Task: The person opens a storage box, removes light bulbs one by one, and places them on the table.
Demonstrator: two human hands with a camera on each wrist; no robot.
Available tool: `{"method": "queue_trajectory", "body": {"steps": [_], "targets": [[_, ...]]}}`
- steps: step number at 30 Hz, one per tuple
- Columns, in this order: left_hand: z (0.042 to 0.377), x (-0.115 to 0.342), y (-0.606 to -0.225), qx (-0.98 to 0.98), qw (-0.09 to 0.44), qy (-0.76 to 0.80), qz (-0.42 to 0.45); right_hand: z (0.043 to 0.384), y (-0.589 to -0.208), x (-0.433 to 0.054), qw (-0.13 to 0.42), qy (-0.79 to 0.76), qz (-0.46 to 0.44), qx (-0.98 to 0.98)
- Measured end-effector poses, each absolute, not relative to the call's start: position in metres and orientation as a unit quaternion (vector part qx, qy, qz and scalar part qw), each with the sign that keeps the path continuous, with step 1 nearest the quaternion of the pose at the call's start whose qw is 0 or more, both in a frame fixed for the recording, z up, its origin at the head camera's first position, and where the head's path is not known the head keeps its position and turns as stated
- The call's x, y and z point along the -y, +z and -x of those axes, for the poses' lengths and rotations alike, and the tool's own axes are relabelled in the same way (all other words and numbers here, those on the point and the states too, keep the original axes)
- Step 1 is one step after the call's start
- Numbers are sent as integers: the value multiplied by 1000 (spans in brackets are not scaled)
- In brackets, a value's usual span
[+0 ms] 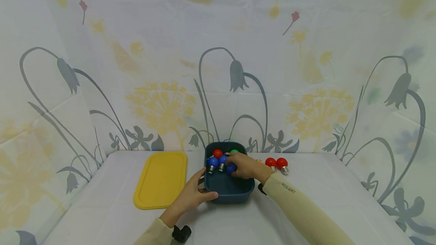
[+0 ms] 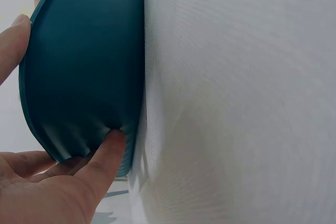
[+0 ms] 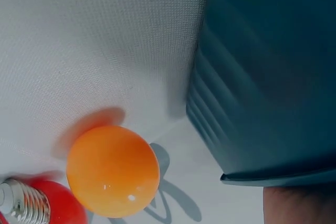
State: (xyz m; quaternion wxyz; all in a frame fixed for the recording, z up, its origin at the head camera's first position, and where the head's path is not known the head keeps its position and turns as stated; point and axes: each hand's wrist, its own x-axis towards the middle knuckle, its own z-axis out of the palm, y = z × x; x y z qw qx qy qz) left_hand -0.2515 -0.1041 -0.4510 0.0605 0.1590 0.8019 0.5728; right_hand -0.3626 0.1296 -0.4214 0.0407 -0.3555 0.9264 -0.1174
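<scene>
A dark teal plastic box stands on the table in the head view. My left hand holds its near left corner, thumb at the near rim and fingers along the left wall; the left wrist view shows fingertips pressed to the wall. Reaching in over the right rim, my right hand grips a blue light bulb, partly covered by the fingers. Other bulbs lie in the far half of the box: a red bulb, a left blue bulb, a middle blue bulb and a green bulb.
Left of the box lies a flat yellow lid. To the right are two red bulbs and an orange bulb, the latter mostly hidden behind the right arm in the head view. A patterned cloth hangs behind the table.
</scene>
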Motion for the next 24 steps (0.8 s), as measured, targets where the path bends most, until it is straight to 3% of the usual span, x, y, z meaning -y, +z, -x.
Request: {"method": "queue_trajectory", "body": {"steps": [13,24], "targets": [[255,104,-454,-802,58,573,-159,355,-406,-137,32,-159,354,-921],[253,103,-454,-811,60,563,-147,347,-395,-160,-9,-208,356,-911]]}}
